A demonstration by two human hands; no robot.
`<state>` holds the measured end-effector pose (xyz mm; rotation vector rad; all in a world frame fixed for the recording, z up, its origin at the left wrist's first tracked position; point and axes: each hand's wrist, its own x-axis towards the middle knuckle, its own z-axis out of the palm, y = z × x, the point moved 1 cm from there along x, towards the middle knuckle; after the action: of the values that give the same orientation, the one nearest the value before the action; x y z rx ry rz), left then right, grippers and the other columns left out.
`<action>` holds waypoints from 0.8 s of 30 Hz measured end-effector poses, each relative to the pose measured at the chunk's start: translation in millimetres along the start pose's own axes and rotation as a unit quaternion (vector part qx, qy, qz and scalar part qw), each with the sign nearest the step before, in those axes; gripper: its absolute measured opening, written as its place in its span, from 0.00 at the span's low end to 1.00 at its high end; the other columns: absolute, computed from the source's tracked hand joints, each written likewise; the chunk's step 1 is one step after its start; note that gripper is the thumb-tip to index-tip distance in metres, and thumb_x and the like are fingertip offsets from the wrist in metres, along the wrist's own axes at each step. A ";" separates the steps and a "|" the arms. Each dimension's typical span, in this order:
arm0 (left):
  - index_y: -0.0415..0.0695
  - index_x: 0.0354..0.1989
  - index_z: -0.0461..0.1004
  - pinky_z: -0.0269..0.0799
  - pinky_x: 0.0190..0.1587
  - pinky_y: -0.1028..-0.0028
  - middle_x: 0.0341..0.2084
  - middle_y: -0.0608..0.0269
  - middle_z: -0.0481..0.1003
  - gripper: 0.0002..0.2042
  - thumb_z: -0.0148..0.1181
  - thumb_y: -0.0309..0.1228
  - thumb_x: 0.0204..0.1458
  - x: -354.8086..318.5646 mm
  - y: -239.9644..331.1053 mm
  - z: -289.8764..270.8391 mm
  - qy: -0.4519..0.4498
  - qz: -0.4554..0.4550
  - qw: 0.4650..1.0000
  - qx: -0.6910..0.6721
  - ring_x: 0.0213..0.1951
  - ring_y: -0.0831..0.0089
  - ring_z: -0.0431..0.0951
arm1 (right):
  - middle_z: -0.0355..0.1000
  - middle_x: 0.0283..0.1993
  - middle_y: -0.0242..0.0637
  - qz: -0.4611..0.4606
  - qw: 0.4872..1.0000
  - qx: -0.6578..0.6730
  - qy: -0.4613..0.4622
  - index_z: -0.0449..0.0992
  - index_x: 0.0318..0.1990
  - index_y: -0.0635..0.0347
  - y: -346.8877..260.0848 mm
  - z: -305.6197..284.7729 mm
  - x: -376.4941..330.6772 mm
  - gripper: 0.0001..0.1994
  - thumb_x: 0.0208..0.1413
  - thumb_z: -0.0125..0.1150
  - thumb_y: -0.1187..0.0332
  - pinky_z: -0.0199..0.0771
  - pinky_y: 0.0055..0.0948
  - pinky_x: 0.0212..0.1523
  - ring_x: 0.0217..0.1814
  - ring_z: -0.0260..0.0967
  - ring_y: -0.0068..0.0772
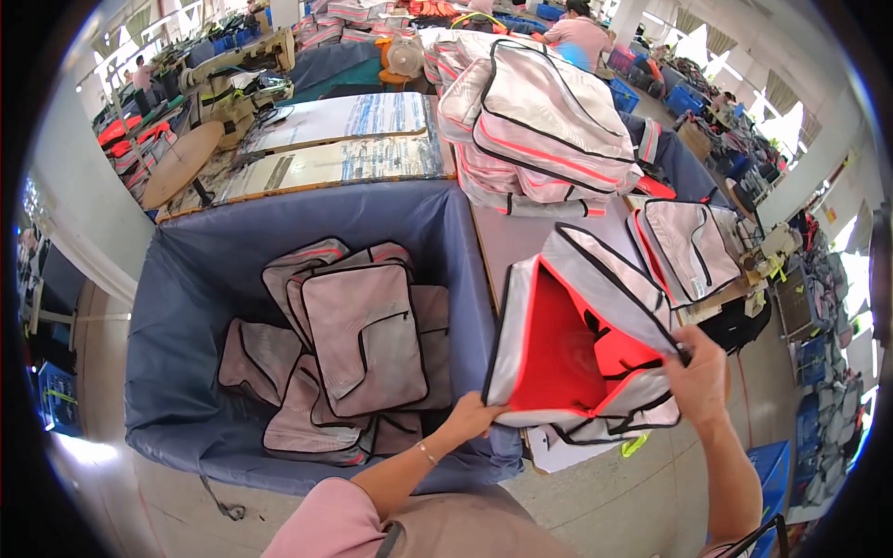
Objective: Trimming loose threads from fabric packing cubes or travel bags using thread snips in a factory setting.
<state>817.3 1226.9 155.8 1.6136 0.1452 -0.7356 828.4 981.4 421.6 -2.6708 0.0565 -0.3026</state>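
A grey fabric bag [560, 358] with black piping is spread open in front of me, its bright red lining and a few black straps showing inside. My left hand [473, 418] is closed on the bag's lower left corner. On the opposite side, my right hand [698, 370] grips the bag's right edge near the opening. The bag is tilted over the narrow table [549, 453], and its lower side hangs near the table's front edge. My fingertips are partly hidden by the fabric.
Left of me stands a large bin lined with blue cloth [191, 316], holding several similar grey bags [358, 335]. A tall bag stack [549, 112] sits at the table's far end. More flat bags [688, 246] lie beside a sewing machine [777, 251] at right.
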 end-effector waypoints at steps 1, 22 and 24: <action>0.35 0.32 0.77 0.70 0.21 0.70 0.16 0.58 0.75 0.15 0.64 0.38 0.49 -1.0 -11.1 -0.8 -0.001 -0.001 1.000 0.002 0.15 0.70 0.76 | 0.71 0.22 0.42 0.002 1.000 0.001 0.000 0.74 0.35 0.62 0.2 -1.0 -0.1 0.07 0.47 0.58 0.78 0.68 0.31 0.27 0.22 0.69 0.32; 0.44 0.38 0.77 0.72 0.45 0.59 0.36 0.53 0.77 0.11 0.53 0.35 0.51 53.7 -17.5 -108.9 0.221 0.184 0.923 0.256 0.39 0.52 0.76 | 0.76 0.34 0.32 0.011 0.929 0.342 -0.142 0.77 0.40 0.68 -11.2 48.2 -37.9 0.09 0.51 0.57 0.83 0.70 0.17 0.40 0.36 0.70 0.16; 0.42 0.40 0.77 0.72 0.46 0.60 0.38 0.52 0.78 0.13 0.53 0.36 0.50 51.7 -28.4 -127.8 0.191 0.070 0.938 0.281 0.40 0.51 0.77 | 0.76 0.33 0.32 0.067 0.915 0.381 -0.111 0.78 0.39 0.68 6.1 36.8 -40.9 0.10 0.49 0.56 0.85 0.69 0.17 0.38 0.35 0.70 0.16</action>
<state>891.5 1334.9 104.3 2.2824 0.1016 -0.3555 796.7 995.4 378.4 -1.8926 0.0400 0.0347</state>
